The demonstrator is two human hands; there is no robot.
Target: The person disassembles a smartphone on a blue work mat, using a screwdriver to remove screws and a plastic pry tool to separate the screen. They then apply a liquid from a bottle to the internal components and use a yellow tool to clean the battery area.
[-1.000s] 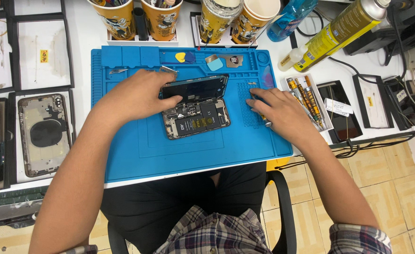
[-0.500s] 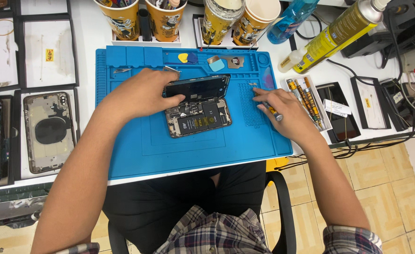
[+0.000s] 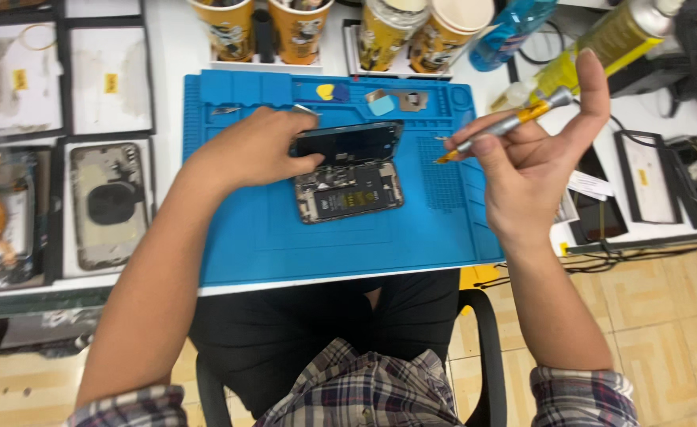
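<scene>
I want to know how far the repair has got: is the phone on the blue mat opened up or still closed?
Opened up: the phone shows its bare insides, and the left hand holds its dark screen lifted off.

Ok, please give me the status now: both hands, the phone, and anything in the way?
Left hand props the lifted screen of the opened phone. Right hand raised, gripping a screwdriver. Blue mat around the phone bare.
</scene>
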